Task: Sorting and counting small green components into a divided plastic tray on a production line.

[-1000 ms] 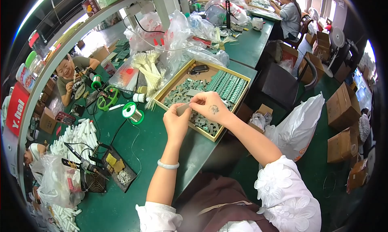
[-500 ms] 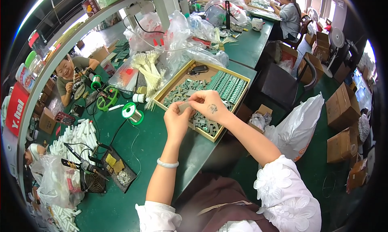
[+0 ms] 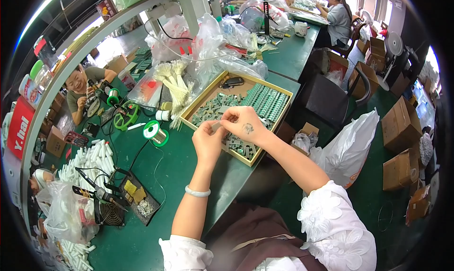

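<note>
Both my hands meet over the near side of a shallow yellow-edged tray point(image 3: 259, 83). My left hand point(image 3: 206, 142) is closed, thumb and fingers pinching a small flat grey piece point(image 3: 216, 127). From the other side, the fingertips of my right hand point(image 3: 247, 124) close on the same piece. Fingers cover most of it, so its exact kind is hidden. Beneath and beyond my hands, the tray holds a heap of loose small grey-green pieces point(image 3: 213, 105). Neat rows of small green circuit boards point(image 3: 267, 101) fill its far right part.
A solder wire spool point(image 3: 156, 133) stands left of the tray, beside a bundle of pale wires point(image 3: 174, 79). Further left lie a soldering iron point(image 3: 100, 191), a sponge tray point(image 3: 138, 197) and white tubes point(image 3: 90, 164). A co-worker point(image 3: 87, 89) sits across the bench.
My fingers have shifted slightly around the grey piece, and less of it shows now. Both hands stay over the tray's near side.
</note>
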Tool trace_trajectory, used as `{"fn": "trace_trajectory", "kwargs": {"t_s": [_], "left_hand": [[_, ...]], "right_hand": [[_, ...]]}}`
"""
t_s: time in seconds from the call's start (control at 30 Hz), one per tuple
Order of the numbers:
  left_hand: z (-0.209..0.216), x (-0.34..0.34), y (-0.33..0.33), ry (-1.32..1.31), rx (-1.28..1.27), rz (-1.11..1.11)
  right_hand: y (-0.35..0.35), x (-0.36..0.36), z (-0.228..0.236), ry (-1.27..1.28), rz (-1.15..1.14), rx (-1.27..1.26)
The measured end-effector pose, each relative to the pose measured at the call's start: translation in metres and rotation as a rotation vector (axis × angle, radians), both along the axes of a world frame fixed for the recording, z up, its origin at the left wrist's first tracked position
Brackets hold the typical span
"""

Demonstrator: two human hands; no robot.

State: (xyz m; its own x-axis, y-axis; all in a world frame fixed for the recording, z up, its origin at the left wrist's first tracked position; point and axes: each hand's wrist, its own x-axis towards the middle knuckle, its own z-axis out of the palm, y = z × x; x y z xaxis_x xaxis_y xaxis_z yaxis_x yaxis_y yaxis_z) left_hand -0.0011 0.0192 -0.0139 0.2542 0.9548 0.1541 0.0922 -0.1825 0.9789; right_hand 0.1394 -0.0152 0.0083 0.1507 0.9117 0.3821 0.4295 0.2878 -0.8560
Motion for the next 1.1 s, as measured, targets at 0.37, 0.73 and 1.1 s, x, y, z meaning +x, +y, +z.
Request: {"fn": "trace_trajectory", "kwargs": {"t_s": [0.37, 0.73, 1.1], "left_hand": [[-0.009, 0.003, 0.004, -0.190, 0.010, -0.097], [-0.011, 0.002, 0.003, -0.060, 0.050, -0.041], [0.003, 0.005, -0.005, 0.097, 0.146, 0.042]], "right_hand": [[0.006, 0.001, -0.008, -0.138, -0.110, 0.314], [0.004, -0.001, -0.005, 0.187, 0.017, -0.054], [0.002, -0.004, 0.002, 0.082, -0.022, 0.001]]}}
